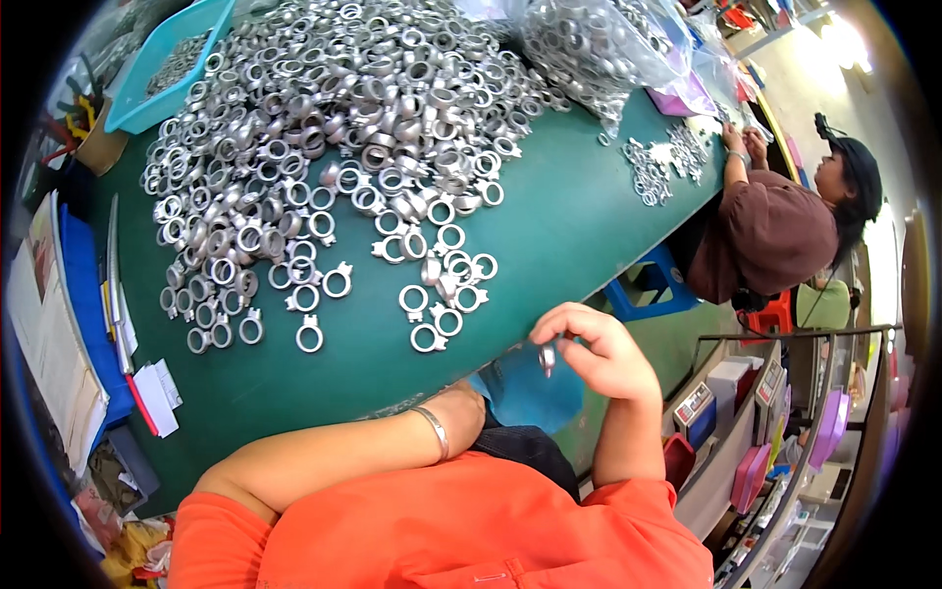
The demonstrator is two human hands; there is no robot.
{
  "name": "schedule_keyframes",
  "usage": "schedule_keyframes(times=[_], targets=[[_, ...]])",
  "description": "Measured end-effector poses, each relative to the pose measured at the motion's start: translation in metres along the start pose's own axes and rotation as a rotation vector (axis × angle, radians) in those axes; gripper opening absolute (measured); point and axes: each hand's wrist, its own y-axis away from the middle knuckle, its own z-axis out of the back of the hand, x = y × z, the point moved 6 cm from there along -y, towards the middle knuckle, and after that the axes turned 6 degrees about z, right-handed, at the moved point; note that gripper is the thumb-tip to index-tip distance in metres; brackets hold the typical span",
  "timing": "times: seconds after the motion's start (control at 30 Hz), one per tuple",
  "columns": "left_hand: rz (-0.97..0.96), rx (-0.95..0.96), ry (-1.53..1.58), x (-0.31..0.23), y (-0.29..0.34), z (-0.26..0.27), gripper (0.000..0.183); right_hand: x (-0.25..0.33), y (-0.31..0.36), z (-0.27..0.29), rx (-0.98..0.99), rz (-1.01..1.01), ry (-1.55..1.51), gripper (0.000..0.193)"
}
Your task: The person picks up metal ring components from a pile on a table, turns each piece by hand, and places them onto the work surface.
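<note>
Above the near edge of the green table, my right hand (601,346) is raised with thumb and fingers pinched on a small silver metal ring (547,358). The ring hangs below the fingertips and is seen nearly edge-on. My left hand (459,410) is low at the table's edge, against a blue plastic item (538,389). Its fingers are out of sight, so whether they grip anything does not show. A large heap of similar metal rings with small tabs (363,128) covers the far side of the table. Several loose rings (444,285) lie spread between the heap and my hands.
A turquoise tray (167,74) of small parts stands far left, beside a pot of tools (101,137). Papers (49,324) and a red-handled blade (139,398) lie left. A clear bag of rings (589,49) sits far right; a co-worker (775,226) handles small parts beyond.
</note>
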Motion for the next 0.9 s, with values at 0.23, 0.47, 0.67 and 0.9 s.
schedule_keyframes(times=[0.23, 0.47, 0.67, 0.9], targets=[[0.017, -0.038, -0.089, -0.005, -0.004, -0.004, 0.034, 0.034, -0.053, -0.029, -0.219, 0.414, 0.450, 0.020], [0.027, 0.174, -0.060, -0.003, -0.005, -0.002, 0.040, 0.019, -0.063, -0.039, -0.152, 0.378, 0.554, 0.020], [-0.039, 0.149, -0.080, -0.005, -0.004, -0.003, 0.040, 0.001, -0.043, -0.022, -0.438, 0.092, -0.187, 0.021], [-0.022, 0.108, -0.066, -0.004, -0.005, -0.002, 0.035, -0.019, -0.034, -0.022, -0.407, -0.140, -0.844, 0.019]])
